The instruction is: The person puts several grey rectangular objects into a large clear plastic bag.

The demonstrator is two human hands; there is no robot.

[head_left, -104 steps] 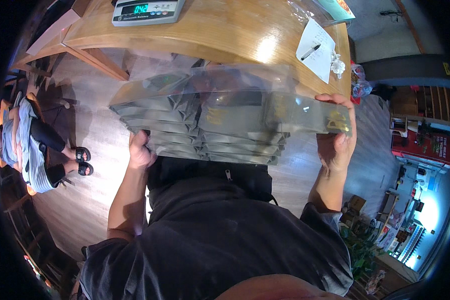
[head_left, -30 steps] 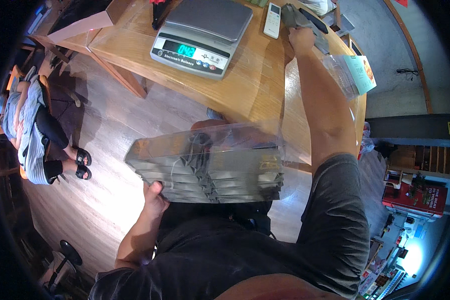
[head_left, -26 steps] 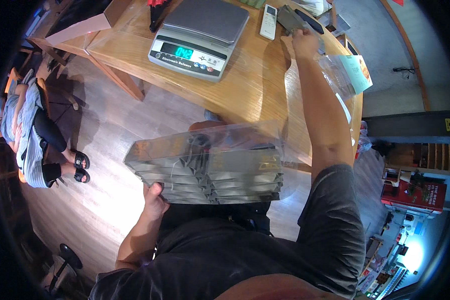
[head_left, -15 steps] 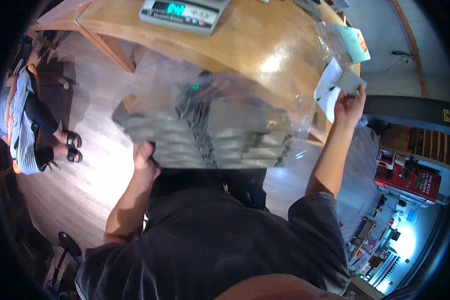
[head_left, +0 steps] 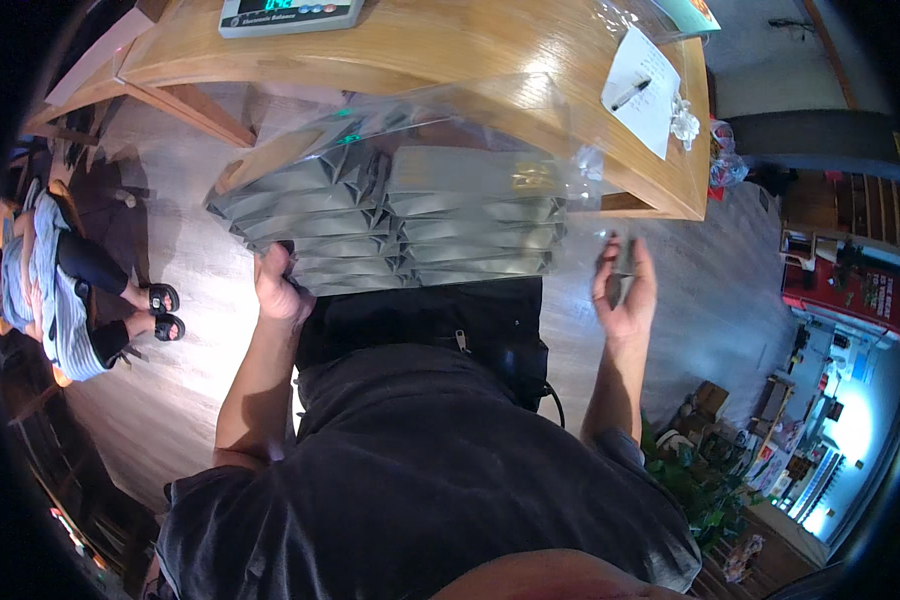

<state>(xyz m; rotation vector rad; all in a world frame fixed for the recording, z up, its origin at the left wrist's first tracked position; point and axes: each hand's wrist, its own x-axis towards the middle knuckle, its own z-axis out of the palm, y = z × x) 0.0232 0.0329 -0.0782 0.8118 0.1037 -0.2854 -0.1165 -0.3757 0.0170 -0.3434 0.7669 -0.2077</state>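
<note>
A large clear plastic bag [head_left: 490,112] hangs in front of my body, packed with two rows of grey folded packets [head_left: 475,215]. My left hand [head_left: 281,288] grips the bag's near left edge, thumb on top and the other fingers hidden beneath. To the right of the bag and apart from it, my right hand [head_left: 630,300] holds a small grey flat packet [head_left: 621,285] between thumb and fingers. Beyond the bag, a digital scale [head_left: 295,20] with a lit green display stands on the wooden table [head_left: 400,65].
On the table's right side lie a written sheet [head_left: 635,85], a black pen [head_left: 630,94] and a crumpled white piece [head_left: 684,122]. A plastic bag [head_left: 727,165] shows beyond the right corner. At left sits a person [head_left: 55,275] in dark sandals. A plant [head_left: 695,480] stands lower right.
My right hand has come down from over the sheet to beside the bag, still holding the small grey packet. The bag remains in my left hand. The view has shifted a little.
</note>
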